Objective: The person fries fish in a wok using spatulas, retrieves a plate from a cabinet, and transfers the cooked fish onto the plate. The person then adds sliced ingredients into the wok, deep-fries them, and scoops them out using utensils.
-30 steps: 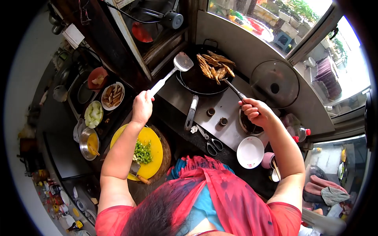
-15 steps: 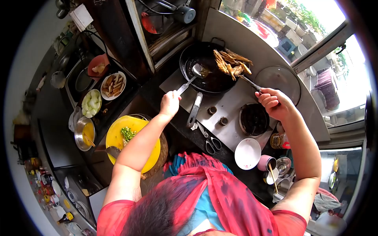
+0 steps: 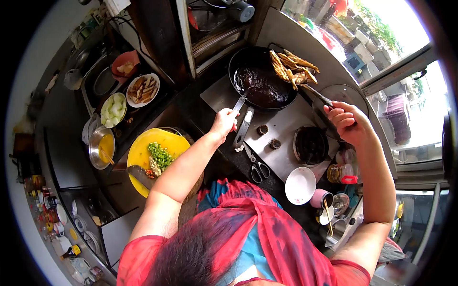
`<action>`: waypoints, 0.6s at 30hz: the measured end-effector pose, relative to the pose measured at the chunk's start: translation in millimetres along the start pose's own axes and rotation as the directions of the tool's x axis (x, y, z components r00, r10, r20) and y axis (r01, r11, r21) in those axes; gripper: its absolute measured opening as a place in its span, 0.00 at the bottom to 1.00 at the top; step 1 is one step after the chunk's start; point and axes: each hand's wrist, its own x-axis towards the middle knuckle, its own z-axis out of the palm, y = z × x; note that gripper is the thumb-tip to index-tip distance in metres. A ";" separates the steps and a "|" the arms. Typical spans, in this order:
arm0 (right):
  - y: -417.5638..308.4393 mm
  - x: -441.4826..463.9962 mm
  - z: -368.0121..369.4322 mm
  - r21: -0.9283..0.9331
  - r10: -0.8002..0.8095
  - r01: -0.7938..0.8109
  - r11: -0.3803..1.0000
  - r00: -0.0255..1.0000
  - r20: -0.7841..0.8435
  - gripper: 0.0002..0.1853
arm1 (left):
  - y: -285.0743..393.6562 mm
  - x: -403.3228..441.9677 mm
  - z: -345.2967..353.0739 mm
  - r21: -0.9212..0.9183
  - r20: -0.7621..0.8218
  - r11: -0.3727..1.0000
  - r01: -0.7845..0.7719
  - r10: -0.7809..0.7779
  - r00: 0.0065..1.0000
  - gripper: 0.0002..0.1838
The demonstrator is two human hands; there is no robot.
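My left hand [image 3: 223, 123] is closed around the metal handle of a ladle [image 3: 240, 102]. The ladle's bowl is hidden in the dark oil of a black wok [image 3: 234, 71]. Gripped in my right hand [image 3: 350, 123] is the long handle of a skimmer [image 3: 318, 95]. Long golden-brown fried pieces [image 3: 292, 66] lie heaped on the skimmer, over the wok's right side, and cover most of it. I cannot tell what food they are. The wok's handle [image 3: 244, 127] points toward me, just right of my left hand.
Scissors [image 3: 257, 167], a white bowl [image 3: 300, 185] and a second burner [image 3: 310, 145] are nearer me. A glass lid [image 3: 339, 95] leans behind my right hand. Left, a yellow cutting board [image 3: 138, 152] bears chopped greens [image 3: 161, 156] and a cleaver [image 3: 139, 176]. Plates of cut food stand beyond.
The ladle's bowl has dipped out of sight into the wok, and the oil surface is now rippled and shiny. The skimmer stays over the right rim. The whole view has shifted slightly.
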 end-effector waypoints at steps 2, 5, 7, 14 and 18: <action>1.7 -1.8 4.2 0.006 -0.005 0.005 1.000 1.000 -0.006 0.10 | 3.0 -8.8 2.9 -0.036 -0.003 0.999 0.002 -0.002 1.000 0.09; 3.3 -3.4 8.2 0.005 -0.006 0.006 1.000 1.000 -0.017 0.11 | 5.5 -20.2 4.2 -0.051 0.031 0.998 0.042 -0.041 0.999 0.10; 4.7 -6.0 10.9 0.042 0.014 -0.014 0.999 1.000 -0.005 0.11 | 5.5 -28.6 1.1 -0.123 0.097 0.990 0.068 -0.056 0.994 0.12; 5.6 5.1 15.5 0.025 0.082 -0.082 0.996 0.997 0.015 0.12 | -5.9 -22.2 -44.1 -0.271 0.142 0.956 0.113 -0.076 0.987 0.21; 10.1 3.4 19.5 0.022 0.026 -0.026 0.999 0.999 -0.022 0.12 | -22.3 32.4 -142.9 -0.543 -0.295 0.838 -0.054 -0.130 0.946 0.07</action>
